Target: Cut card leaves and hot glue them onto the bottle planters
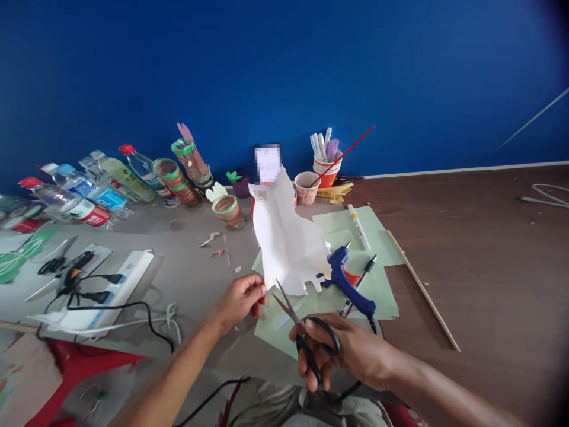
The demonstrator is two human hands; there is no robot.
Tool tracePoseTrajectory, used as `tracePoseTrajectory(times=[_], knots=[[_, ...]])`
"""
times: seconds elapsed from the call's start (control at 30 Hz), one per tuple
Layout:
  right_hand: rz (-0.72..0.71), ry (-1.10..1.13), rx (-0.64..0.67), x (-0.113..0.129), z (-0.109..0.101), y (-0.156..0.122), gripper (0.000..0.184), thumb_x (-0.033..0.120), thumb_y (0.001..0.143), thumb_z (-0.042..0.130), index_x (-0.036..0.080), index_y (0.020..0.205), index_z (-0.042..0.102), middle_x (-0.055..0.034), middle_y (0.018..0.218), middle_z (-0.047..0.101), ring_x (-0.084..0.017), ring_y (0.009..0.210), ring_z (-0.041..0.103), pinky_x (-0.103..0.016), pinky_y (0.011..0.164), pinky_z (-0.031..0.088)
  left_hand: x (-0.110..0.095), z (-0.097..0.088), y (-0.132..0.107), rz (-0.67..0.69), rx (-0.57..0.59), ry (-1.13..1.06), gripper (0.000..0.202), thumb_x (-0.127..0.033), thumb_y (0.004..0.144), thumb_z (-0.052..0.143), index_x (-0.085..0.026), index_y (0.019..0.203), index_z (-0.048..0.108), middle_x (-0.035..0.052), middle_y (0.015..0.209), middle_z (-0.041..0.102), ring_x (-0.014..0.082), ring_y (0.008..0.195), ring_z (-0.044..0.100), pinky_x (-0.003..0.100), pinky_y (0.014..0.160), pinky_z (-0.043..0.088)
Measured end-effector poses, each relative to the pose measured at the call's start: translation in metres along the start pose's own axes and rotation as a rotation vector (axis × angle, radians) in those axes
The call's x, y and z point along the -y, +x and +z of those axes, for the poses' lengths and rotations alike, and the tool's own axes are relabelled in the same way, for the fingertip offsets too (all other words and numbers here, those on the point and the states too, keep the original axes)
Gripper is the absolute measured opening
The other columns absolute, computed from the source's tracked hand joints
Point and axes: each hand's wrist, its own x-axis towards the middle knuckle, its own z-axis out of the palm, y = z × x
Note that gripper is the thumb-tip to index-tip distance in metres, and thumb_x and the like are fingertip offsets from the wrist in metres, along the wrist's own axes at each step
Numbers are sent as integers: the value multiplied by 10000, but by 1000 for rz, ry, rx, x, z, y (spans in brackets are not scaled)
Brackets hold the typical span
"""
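Note:
My left hand [242, 299] pinches the lower left corner of a white sheet of paper [288, 237], which stands up from the table with wavy, cut sides and notches along its bottom edge. A small printed code shows near its top left. In my right hand [333, 350] is a pair of black-handled scissors [293, 314], fingers through the loops. Their blades are parted and point at the paper's lower edge, close to my left fingertips. Just right of the paper, a blue hot glue gun [349, 284] lies on pale green sheets [377, 290].
Bottles [89, 201] and decorated jars [229, 210] line the back left. Paper cups [306, 188], one with markers, stand behind. A white power strip [120, 290] with black cables lies left. A marker [358, 226], a pen [367, 270] and a thin wooden stick [422, 287] lie right. Paper scraps [220, 255] are scattered.

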Motion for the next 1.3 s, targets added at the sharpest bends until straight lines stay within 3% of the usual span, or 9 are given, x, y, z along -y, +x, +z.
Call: tracePoseTrajectory(times=[0.27, 0.4, 0.67, 0.97, 1.3], knots=[[-1, 13, -68, 2, 4, 9, 591, 673, 740, 662, 131, 962, 582, -70, 706, 695, -171, 560, 658, -253, 479, 475, -7, 6, 1, -16, 15, -31, 321, -453, 827, 552, -168, 685, 511, -27, 648, 581, 69, 466, 498, 219, 506, 357], [-8, -2, -98, 4, 9, 15, 577, 688, 707, 680, 150, 886, 580, -43, 666, 672, -164, 558, 643, -259, 489, 475, -7, 9, 3, -35, 7, -64, 308, -433, 813, 564, -168, 667, 505, -31, 623, 570, 68, 457, 488, 221, 499, 359], [-79, 62, -149, -3, 19, 31, 578, 701, 676, 697, 161, 848, 580, -38, 687, 662, -148, 578, 629, -252, 503, 486, 4, 6, 6, -43, -6, -232, 401, -532, 738, 663, -162, 687, 516, -24, 624, 575, 65, 445, 481, 216, 472, 369], [-111, 8, -157, -11, 26, 40, 633, 746, 649, 682, 153, 850, 589, -38, 700, 657, -138, 572, 625, -232, 477, 492, -1, 8, 3, -42, 1, -259, 440, -560, 715, 703, -153, 682, 539, -15, 628, 589, 66, 461, 491, 213, 485, 377], [-211, -76, -174, -13, 30, 46, 694, 781, 658, 637, 142, 929, 617, -14, 709, 624, -127, 605, 610, -220, 507, 475, 5, 9, 3, 4, 22, -249, 396, -524, 792, 655, -164, 690, 525, -9, 621, 603, 70, 469, 483, 208, 482, 361]])
